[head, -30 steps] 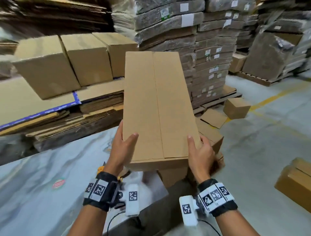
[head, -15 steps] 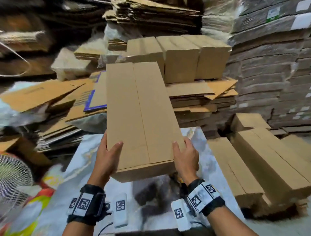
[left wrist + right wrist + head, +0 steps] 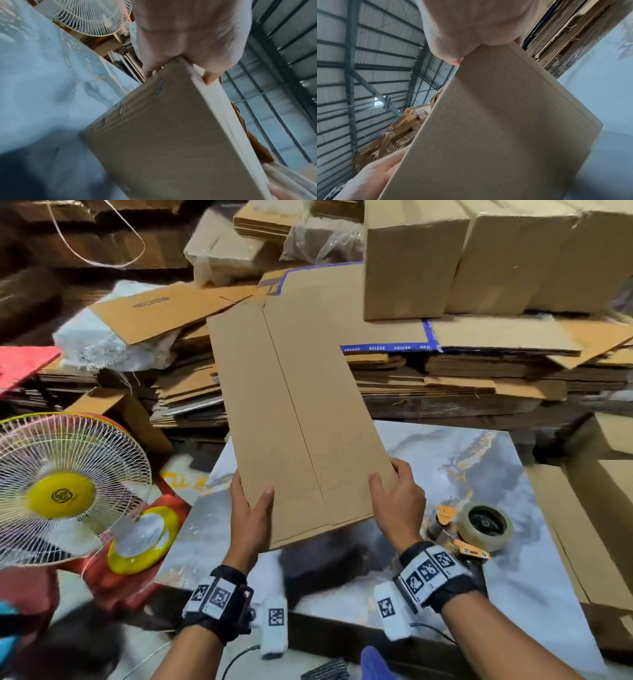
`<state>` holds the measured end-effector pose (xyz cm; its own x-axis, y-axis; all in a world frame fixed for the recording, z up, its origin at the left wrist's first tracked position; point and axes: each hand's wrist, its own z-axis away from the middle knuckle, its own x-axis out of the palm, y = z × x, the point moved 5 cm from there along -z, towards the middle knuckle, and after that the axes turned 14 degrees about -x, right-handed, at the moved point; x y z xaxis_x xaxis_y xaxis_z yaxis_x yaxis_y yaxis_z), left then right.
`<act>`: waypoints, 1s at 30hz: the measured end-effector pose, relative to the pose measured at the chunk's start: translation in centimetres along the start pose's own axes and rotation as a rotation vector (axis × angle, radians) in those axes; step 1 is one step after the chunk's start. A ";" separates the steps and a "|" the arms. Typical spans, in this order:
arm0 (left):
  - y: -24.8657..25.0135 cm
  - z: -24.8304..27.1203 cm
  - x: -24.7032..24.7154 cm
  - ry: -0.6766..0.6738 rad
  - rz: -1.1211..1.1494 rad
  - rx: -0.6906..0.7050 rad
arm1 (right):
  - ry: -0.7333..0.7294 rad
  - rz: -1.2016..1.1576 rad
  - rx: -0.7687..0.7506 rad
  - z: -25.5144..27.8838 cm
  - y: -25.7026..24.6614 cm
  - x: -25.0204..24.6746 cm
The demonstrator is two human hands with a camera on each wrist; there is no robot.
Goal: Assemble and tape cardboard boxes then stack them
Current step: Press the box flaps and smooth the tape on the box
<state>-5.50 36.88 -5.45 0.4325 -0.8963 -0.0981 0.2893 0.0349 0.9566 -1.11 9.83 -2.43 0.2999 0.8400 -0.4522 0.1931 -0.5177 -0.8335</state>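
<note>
Well, both forearms reach forward over the marble-patterned table (image 3: 479, 460), the left hand (image 3: 251, 517) and right hand (image 3: 399, 508) each pinching a near corner of the flattened cardboard box (image 3: 294, 419), thumbs on top. It tilts upward toward 12 o'clock, plain brown with one lengthwise crease. A tape dispenser (image 3: 476, 529) lies at 3 o'clock of the right hand.

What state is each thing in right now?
box: flat, unassembled, held tilted over the table
left hand: grips the box's near left edge
right hand: grips its near right edge
tape gun: lying on the table, untouched
fan: too blurred to tell if it runs
</note>
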 end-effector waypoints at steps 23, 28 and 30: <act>-0.5 12.4 7.1 0.202 -0.787 0.461 | -0.151 -0.187 0.035 3.5 7.3 -8.0; 0.9 12.9 12.2 -0.193 -1.120 0.645 | -0.080 -0.167 0.165 5.8 12.6 -11.2; 1.3 12.7 14.3 -0.291 -1.242 0.651 | -0.114 -0.069 0.253 7.2 15.6 -12.2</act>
<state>-9.78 18.52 -2.16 -0.0166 -0.2554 -0.9667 -0.1264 -0.9585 0.2555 -8.43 -7.34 -12.23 0.1845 0.8922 -0.4122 -0.0345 -0.4133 -0.9100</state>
